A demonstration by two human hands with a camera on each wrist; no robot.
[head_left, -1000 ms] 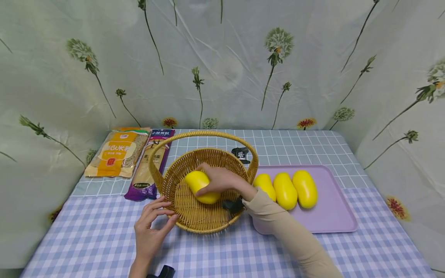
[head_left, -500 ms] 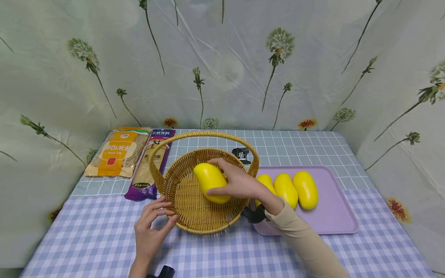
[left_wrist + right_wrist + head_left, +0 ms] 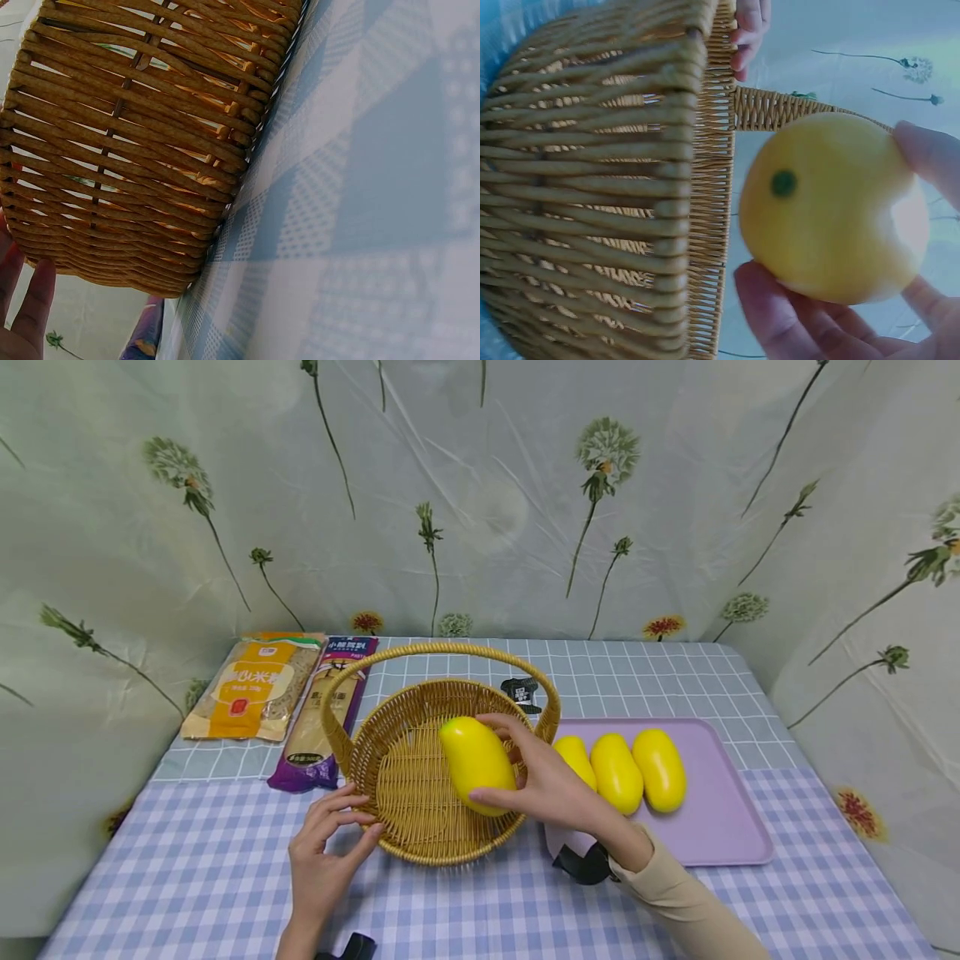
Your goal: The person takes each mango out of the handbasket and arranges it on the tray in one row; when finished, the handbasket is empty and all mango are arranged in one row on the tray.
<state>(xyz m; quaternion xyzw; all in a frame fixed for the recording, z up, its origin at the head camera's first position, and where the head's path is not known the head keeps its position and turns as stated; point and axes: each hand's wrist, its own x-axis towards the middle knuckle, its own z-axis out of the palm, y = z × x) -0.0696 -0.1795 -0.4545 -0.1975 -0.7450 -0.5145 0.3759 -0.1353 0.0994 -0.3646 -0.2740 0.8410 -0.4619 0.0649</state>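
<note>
My right hand [image 3: 551, 777] grips a yellow mango [image 3: 477, 766] with a greenish tip, thumb on the near side and fingers over the far side. It overlaps the right part of the wicker basket [image 3: 408, 852] in the head view. In the right wrist view the mango [image 3: 832, 210] shows above the basket rim [image 3: 679, 187], its dark green end spot facing the camera. My left hand [image 3: 326, 856] holds the basket's left rim with its fingertips and thumb. The left wrist view shows its fingers [image 3: 34, 304] beside the woven wall [image 3: 135, 150].
Several yellow mangoes [image 3: 617, 774] lie on a purple tray [image 3: 720, 810] at the right. A tall basket handle [image 3: 438, 649] arches across the back of the basket. At the left lie an orange-labelled bag [image 3: 251, 689] and a purple pasta packet [image 3: 318, 718]. Behind the basket is a small black item [image 3: 520, 692].
My right hand has lifted the mango from the basket's floor and moved it rightward, toward the near right rim. The left hand has stayed at the left rim.
</note>
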